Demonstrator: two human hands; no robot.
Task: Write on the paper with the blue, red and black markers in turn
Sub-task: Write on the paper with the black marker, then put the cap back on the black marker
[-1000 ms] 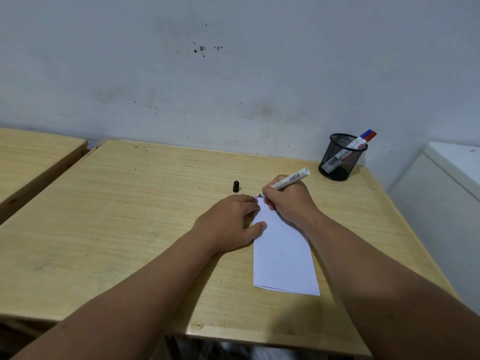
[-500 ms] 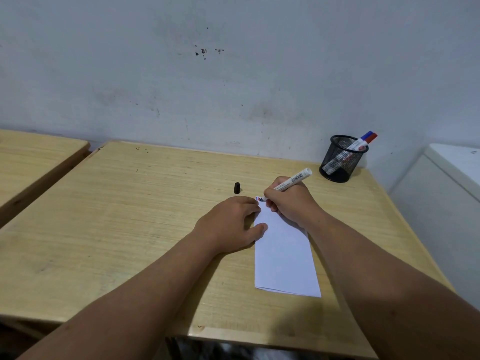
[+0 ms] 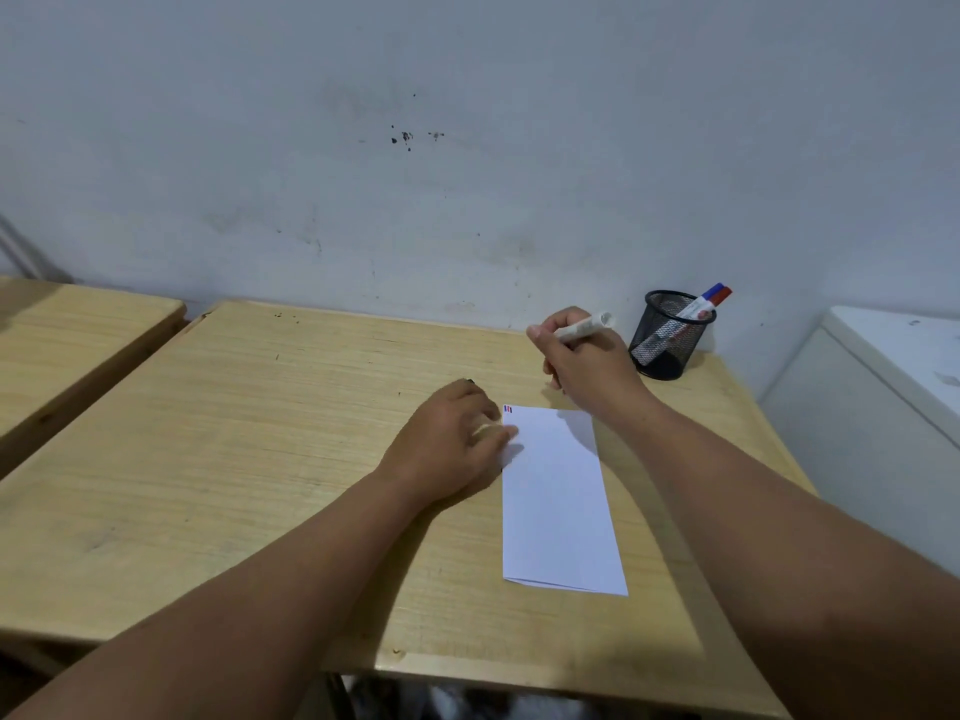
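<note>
A: Starting nearest, the folded paper (image 3: 558,498) lies on the table (image 3: 260,459), long axis running away from the person, with tiny blue, red and dark marks at its far left corner.

B: And the left hand (image 3: 457,444)?

A: Resting at the paper's left edge, thumb on the sheet, fingers curled loosely; its grip holds nothing I can see. A small dark thing peeks out just beyond its fingertips, likely a cap.

B: The right hand (image 3: 582,366)?

A: Lifted beyond the paper's far edge, grip clamped round the marker (image 3: 584,327), barrel pointing right and back toward the mesh pen cup (image 3: 670,335). The tip is hidden, so I can't tell its colour.

B: So what matters next?

A: The cup, holding the blue and red markers, sits just right of that hand; the right hand is far nearer it.
</note>
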